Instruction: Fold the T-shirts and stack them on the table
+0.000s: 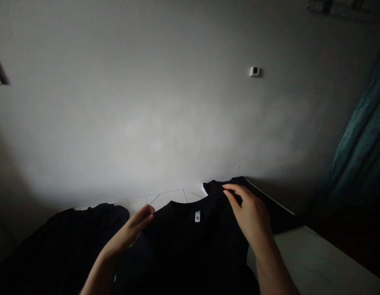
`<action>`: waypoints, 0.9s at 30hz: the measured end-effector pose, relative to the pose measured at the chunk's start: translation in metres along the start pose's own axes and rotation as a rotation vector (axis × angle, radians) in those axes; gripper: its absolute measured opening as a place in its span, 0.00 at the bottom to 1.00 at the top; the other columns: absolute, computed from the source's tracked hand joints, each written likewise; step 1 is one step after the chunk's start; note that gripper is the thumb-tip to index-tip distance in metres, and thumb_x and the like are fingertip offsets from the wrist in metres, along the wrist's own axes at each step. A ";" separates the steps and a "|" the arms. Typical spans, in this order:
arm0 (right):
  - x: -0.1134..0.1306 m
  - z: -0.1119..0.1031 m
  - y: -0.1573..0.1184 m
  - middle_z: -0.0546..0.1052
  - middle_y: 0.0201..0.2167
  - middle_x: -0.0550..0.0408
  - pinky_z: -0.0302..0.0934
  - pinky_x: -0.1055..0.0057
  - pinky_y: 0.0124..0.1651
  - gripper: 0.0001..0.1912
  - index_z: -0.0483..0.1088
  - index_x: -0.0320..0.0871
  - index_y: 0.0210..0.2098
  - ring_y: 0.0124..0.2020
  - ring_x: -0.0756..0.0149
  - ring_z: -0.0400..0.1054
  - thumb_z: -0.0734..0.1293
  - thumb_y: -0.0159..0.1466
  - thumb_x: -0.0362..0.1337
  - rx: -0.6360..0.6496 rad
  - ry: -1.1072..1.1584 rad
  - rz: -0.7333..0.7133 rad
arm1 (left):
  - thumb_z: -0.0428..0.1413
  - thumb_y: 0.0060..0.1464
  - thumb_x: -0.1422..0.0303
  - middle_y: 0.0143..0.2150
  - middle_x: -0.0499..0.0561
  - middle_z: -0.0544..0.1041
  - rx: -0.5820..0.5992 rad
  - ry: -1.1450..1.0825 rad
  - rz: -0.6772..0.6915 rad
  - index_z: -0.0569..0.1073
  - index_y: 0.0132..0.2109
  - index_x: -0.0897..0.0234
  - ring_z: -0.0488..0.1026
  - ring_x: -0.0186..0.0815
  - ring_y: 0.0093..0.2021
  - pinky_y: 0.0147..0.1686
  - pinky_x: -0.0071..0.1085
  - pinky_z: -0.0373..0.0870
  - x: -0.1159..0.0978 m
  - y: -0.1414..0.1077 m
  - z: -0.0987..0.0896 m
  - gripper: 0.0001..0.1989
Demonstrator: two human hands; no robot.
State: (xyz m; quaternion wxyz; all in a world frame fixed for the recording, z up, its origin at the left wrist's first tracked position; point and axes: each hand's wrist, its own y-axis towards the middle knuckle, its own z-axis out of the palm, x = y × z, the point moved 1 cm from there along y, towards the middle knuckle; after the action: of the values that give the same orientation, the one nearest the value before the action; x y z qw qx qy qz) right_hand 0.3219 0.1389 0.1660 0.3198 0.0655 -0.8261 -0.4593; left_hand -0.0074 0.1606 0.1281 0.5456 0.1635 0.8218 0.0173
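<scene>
A black T-shirt (183, 250) hangs spread between my two hands, its neckline upward and a small white label (197, 216) inside the collar. My left hand (139, 221) is closed on the shirt's left shoulder, fingertips pinched together. At the right shoulder, my right hand (246, 209) pinches the fabric between thumb and fingers. Behind the right hand another piece of black cloth (278, 213) lies on the white surface; where it meets the shirt is hard to make out in the dark. The shirt's lower part runs out of view.
A heap of dark clothing (63, 241) lies to the left. The white marble-patterned table (325, 254) backs onto a grey wall (165, 102). A small white box (254, 71) is fixed to the wall. At the right hangs a teal curtain (358, 135).
</scene>
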 end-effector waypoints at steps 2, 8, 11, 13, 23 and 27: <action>0.016 0.008 -0.006 0.76 0.35 0.50 0.66 0.64 0.37 0.17 0.75 0.46 0.43 0.33 0.61 0.72 0.61 0.68 0.49 0.103 0.089 -0.034 | 0.53 0.58 0.52 0.37 0.46 0.71 -0.022 0.010 0.051 0.71 0.40 0.57 0.67 0.35 0.41 0.44 0.28 0.66 -0.016 -0.006 0.012 0.13; 0.070 0.016 -0.029 0.74 0.40 0.54 0.67 0.68 0.40 0.28 0.73 0.50 0.49 0.39 0.63 0.71 0.76 0.53 0.52 0.505 0.480 -0.144 | 0.52 0.60 0.54 0.34 0.47 0.73 0.019 0.010 0.184 0.71 0.38 0.58 0.71 0.34 0.37 0.39 0.26 0.69 -0.058 -0.029 0.045 0.13; 0.080 0.013 -0.034 0.76 0.46 0.55 0.66 0.69 0.47 0.24 0.74 0.49 0.45 0.45 0.63 0.72 0.79 0.51 0.45 0.641 0.620 -0.147 | 0.55 0.58 0.57 0.33 0.47 0.76 -0.026 0.039 0.241 0.73 0.36 0.58 0.74 0.34 0.37 0.38 0.25 0.72 -0.066 -0.038 0.044 0.10; 0.081 0.012 -0.034 0.78 0.42 0.58 0.65 0.72 0.46 0.15 0.75 0.48 0.41 0.43 0.66 0.73 0.77 0.55 0.40 0.713 0.654 -0.110 | 0.57 0.57 0.60 0.32 0.46 0.77 -0.062 0.095 0.295 0.75 0.35 0.57 0.75 0.33 0.35 0.36 0.24 0.72 -0.069 -0.040 0.040 0.07; 0.075 0.024 -0.040 0.74 0.28 0.61 0.58 0.76 0.31 0.12 0.68 0.45 0.30 0.29 0.71 0.70 0.70 0.55 0.22 0.363 0.403 -0.240 | 0.58 0.51 0.72 0.28 0.41 0.77 -0.360 0.476 0.603 0.73 0.33 0.55 0.74 0.28 0.25 0.27 0.19 0.71 -0.072 -0.041 0.028 0.05; 0.076 0.025 -0.045 0.72 0.27 0.60 0.55 0.76 0.27 0.10 0.66 0.45 0.28 0.25 0.72 0.68 0.67 0.60 0.24 0.230 0.366 -0.391 | 0.57 0.53 0.70 0.30 0.41 0.76 -0.331 0.585 0.614 0.74 0.40 0.52 0.74 0.28 0.26 0.27 0.20 0.72 -0.072 -0.041 0.028 0.07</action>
State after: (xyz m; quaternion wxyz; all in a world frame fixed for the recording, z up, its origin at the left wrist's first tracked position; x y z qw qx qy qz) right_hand 0.2386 0.1004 0.1561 0.3594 0.3412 -0.7728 -0.3963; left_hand 0.0331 0.0972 0.1720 0.2787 0.2984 0.8410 0.3550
